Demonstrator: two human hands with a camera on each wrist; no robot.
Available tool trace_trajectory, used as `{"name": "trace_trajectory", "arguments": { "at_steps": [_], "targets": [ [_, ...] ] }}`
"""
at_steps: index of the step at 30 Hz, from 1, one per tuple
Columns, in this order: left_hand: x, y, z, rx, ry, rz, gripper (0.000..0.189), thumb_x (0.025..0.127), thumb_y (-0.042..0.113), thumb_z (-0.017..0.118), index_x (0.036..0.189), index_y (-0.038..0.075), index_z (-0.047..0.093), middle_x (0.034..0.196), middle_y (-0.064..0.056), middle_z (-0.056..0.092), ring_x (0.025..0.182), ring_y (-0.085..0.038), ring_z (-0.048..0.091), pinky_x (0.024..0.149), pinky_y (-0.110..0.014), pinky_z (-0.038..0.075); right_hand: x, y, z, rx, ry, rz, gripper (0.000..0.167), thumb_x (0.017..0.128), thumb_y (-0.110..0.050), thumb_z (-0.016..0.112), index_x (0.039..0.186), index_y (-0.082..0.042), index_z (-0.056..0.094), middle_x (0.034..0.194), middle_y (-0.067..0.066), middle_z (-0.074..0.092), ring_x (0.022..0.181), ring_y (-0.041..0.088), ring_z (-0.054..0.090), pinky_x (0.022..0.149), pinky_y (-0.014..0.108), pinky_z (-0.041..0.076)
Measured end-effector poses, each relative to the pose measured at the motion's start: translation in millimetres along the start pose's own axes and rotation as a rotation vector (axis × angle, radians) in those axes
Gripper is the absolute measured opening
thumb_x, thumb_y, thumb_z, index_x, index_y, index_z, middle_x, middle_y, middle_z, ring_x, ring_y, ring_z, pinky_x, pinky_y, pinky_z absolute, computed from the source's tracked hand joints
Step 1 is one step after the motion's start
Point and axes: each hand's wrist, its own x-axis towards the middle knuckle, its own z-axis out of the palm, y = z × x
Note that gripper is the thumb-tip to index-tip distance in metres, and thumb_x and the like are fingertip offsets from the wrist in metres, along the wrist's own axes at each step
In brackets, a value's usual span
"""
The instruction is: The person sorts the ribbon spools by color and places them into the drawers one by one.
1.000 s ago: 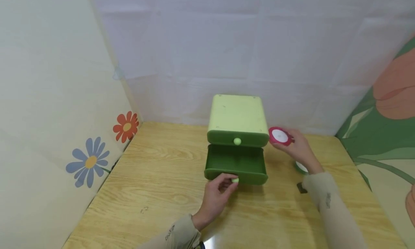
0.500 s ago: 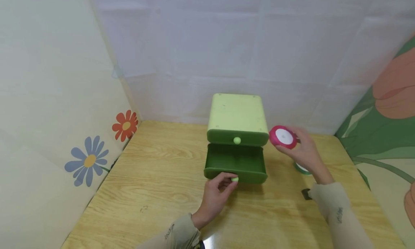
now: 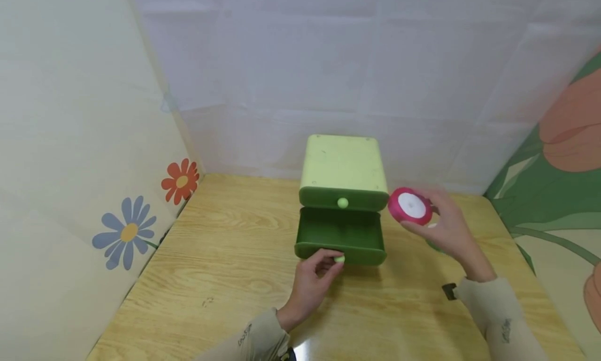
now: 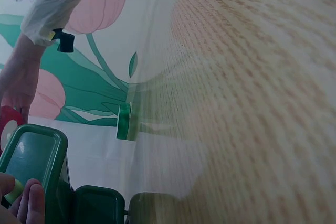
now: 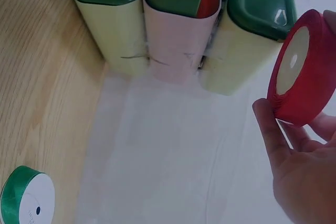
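A small drawer cabinet (image 3: 345, 160) with a pale green top stands on the table, one drawer (image 3: 340, 233) pulled out below the closed top drawer. Its inside looks bare and dark green. My left hand (image 3: 312, 285) pinches the light green knob (image 3: 339, 259) of that drawer. To the right of the cabinet, my right hand (image 3: 448, 228) holds a red-pink ribbon roll (image 3: 398, 209) above the table, thumb and fingers round its edge, its white face towards the head camera. A green ribbon roll (image 5: 18, 195) stands on the table; in the head view my right hand mostly hides it.
The wooden table (image 3: 235, 236) meets a white cloth wall (image 3: 281, 79) behind the cabinet. Flower-patterned panels border it on the left and right. A dark strap piece (image 3: 449, 291) sticks out at the right sleeve.
My right hand has drawn slightly right and towards me with the red-pink ribbon roll, which has tilted to show more of its side. The left hand and the drawer stay as they were.
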Motion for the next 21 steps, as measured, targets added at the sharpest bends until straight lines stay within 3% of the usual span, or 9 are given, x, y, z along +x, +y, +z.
{"name": "trace_trajectory", "arguments": {
  "at_steps": [3,6,15,21],
  "targets": [
    [0.0,0.9,-0.1,-0.001,-0.001,-0.005,0.017,0.097,0.015,0.074,0.114,0.016,0.073,0.101,0.003,0.076,0.089,-0.012,0.073,0.08,-0.028,0.063,-4.1,-3.6,0.1,-0.024,-0.013,-0.022,0.072,0.084,-0.033,0.088,0.145,-0.014,0.055,0.137,0.01,0.056,0.12,0.028,0.052,0.092,0.037,0.055],
    [0.1,1.0,-0.3,0.0,-0.002,-0.009,0.017,0.097,0.017,0.074,0.114,0.016,0.073,0.101,0.002,0.076,0.089,-0.012,0.073,0.08,-0.028,0.063,-8.3,-7.0,1.2,-0.035,-0.043,-0.024,0.071,0.084,-0.035,0.088,0.144,-0.013,0.056,0.134,0.01,0.058,0.116,0.026,0.054,0.085,0.027,0.053],
    [0.5,-1.1,-0.6,-0.001,-0.001,-0.005,0.016,0.097,0.021,0.074,0.113,0.019,0.073,0.101,0.002,0.076,0.089,-0.013,0.073,0.079,-0.027,0.063,-12.8,-13.2,9.2,-0.011,-0.176,-0.02,0.068,0.083,-0.043,0.087,0.143,-0.026,0.059,0.135,0.002,0.062,0.117,0.021,0.055,0.087,0.031,0.056],
    [0.0,-2.7,0.4,-0.001,0.005,0.0,0.016,0.097,0.023,0.074,0.113,0.02,0.074,0.101,0.002,0.076,0.088,-0.011,0.072,0.079,-0.027,0.063,-13.0,-7.9,22.8,0.022,-0.225,-0.02,0.067,0.082,-0.042,0.088,0.141,-0.021,0.062,0.136,0.005,0.061,0.119,0.024,0.057,0.092,0.039,0.057]
  ]
}}
